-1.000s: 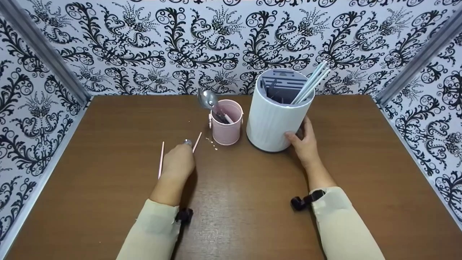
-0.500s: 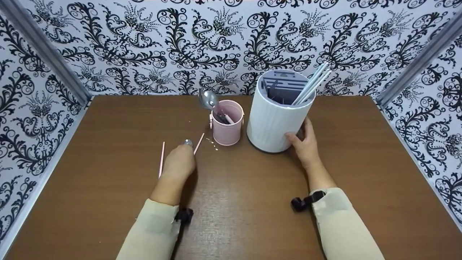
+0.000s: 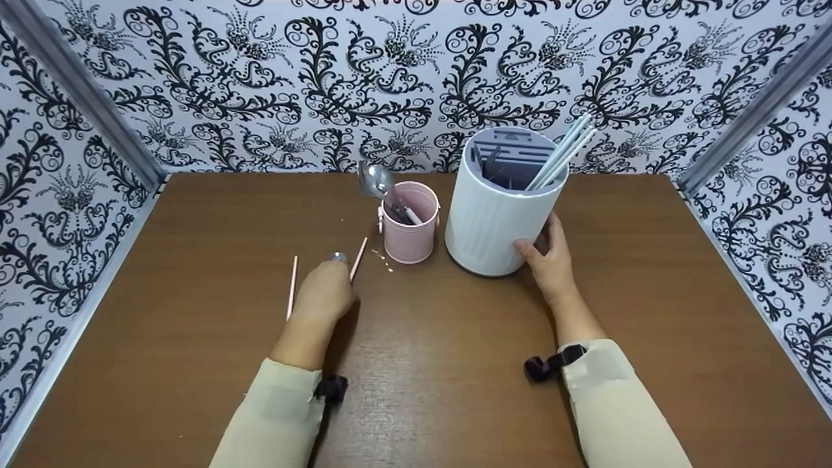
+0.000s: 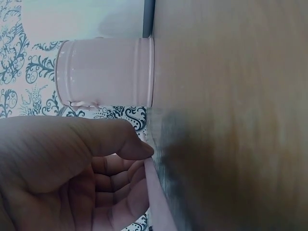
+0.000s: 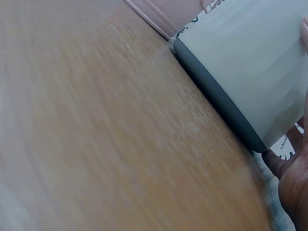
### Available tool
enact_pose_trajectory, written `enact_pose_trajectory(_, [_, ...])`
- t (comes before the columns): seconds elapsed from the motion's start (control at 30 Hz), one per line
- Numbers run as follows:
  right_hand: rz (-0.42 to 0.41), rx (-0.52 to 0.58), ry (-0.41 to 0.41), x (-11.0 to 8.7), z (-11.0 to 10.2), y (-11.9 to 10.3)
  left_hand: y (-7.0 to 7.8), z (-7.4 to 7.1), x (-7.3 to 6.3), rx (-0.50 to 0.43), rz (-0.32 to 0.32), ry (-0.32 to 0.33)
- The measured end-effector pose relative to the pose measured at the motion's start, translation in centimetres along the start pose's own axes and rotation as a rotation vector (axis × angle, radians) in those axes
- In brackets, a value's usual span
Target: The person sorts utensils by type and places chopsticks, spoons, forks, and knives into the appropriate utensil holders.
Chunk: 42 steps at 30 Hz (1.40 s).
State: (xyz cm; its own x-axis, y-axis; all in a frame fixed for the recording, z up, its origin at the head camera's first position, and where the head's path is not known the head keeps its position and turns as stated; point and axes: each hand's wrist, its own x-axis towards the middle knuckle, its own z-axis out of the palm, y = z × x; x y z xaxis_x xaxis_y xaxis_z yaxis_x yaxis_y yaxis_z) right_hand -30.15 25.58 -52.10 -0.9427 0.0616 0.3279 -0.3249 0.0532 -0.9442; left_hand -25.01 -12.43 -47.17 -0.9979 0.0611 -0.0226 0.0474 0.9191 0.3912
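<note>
My left hand [image 3: 323, 290] is low over the table left of centre. Its thumb and curled fingers pinch a slim pink chopstick [image 4: 157, 197], most clearly in the left wrist view. The tip of a pink chopstick [image 3: 359, 259] shows right of the hand, and another pink chopstick [image 3: 292, 286] lies on its left. A shiny metal end [image 3: 338, 257] peeks out ahead of the knuckles; the rest is hidden. My right hand [image 3: 549, 266] grips the lower right side of a white utensil holder [image 3: 491, 224], thumb at the front. Pale blue chopsticks [image 3: 562, 153] lean inside it.
Between the hands stands a pink cup [image 3: 409, 244] with metal spoons [image 3: 377, 179] and other utensils in it, close beside the holder. Small pale crumbs [image 3: 383, 259] lie left of the cup. Patterned walls [image 3: 292, 78] bound the wooden table [image 3: 422, 370] at back and sides.
The pink chopstick tip right of my left hand shifts slightly. Both hands otherwise stay nearly in place, and the holder and cup stand as before.
</note>
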Motion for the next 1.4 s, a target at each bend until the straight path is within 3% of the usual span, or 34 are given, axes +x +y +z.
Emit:
enact_pose_trajectory(0.43, [0.004, -0.030, 0.005, 0.13, -0.21, 0.18, 0.07, -0.08, 0.50, -0.033, -0.048, -0.020])
enact_pose_trajectory(0.97, [0.009, -0.007, -0.003, 0.05, -0.20, 0.17, 0.41, -0.03, 0.76, -0.114, -0.056, 0.020])
enact_pose_trajectory(1.4, [0.010, -0.018, 0.004, 0.05, -0.20, 0.08, 0.80, -0.26, 0.94, -0.211, -0.075, 0.109])
